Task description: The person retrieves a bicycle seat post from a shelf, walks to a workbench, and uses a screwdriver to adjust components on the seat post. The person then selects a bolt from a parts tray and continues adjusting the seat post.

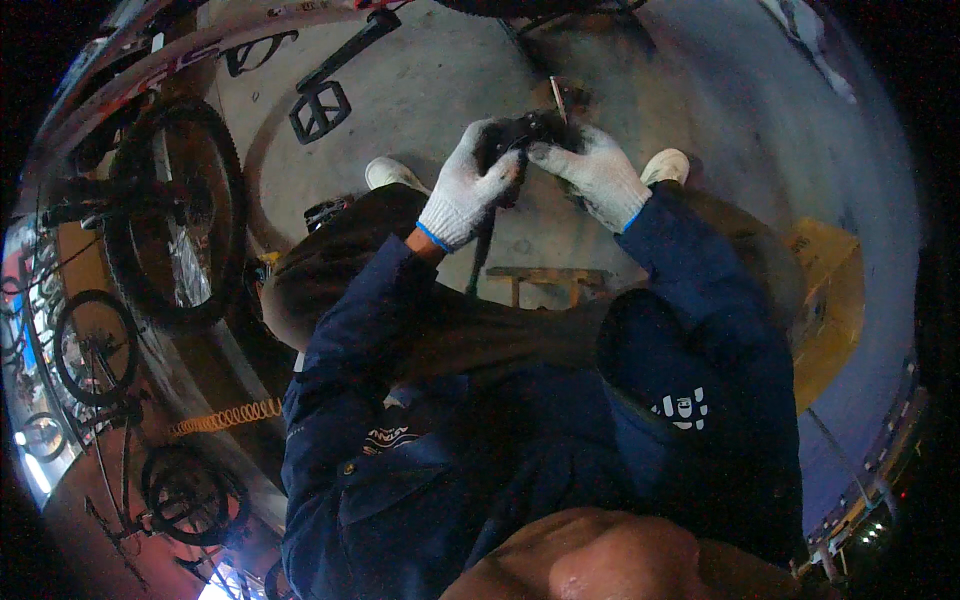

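The left hand [468,182], in a white glove, had its fingers bent around a small dark part [540,127]. That part was in the far middle, over the floor [430,95] and between the two hands. The right hand [600,180], also gloved, came in from the right with its thumb up against the part, but I could not tell if its fingers were tight or loose. A thin pale rod [558,98] stuck up just past them. The work looked partway done: the part was up in the hands and had not been put down. How much was left I could not tell, because the gloves hid much of the part and I could not see if it was joined to anything. Far to the left hung a black pedal [320,112], near a red bike frame [195,48]. A big wheel [232,185] stood on the left, with a curly orange hose [230,415] nearer. A yellow box [835,290] sat on the right.
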A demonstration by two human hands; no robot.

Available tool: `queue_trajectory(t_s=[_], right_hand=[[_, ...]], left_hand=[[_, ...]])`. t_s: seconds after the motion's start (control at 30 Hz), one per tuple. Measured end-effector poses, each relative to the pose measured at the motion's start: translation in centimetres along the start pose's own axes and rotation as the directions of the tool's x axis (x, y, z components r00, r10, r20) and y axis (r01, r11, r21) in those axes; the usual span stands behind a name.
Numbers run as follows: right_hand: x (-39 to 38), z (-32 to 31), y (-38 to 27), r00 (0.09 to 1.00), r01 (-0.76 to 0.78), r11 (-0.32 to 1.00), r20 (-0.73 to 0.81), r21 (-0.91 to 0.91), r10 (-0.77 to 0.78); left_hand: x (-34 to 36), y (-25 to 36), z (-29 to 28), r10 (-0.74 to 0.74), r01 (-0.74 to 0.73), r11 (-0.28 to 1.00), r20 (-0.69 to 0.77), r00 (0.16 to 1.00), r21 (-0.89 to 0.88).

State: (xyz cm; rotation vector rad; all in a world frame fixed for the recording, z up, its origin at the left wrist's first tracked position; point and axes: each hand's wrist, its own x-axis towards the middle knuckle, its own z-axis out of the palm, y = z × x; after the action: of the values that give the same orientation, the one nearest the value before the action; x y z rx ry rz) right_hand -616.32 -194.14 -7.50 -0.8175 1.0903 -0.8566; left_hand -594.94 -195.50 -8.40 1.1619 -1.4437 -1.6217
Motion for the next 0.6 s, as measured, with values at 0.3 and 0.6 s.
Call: queue_trajectory(t_s=[0.3,0.6], right_hand=[[1.0,-0.5,2.8,0.993,0.104,0.994,0.050,0.028,-0.106],[2.0,0.6,5.3,0.997,0.060,0.989,-0.049,-0.134,-0.067]], left_hand=[[-0.3,-0.2,1.2,0.130,-0.078,0.910,-0.102,0.986,0.407],[-0.8,-0.9,1.7,0.082,0.017,0.791,-0.134,0.988,0.612]])
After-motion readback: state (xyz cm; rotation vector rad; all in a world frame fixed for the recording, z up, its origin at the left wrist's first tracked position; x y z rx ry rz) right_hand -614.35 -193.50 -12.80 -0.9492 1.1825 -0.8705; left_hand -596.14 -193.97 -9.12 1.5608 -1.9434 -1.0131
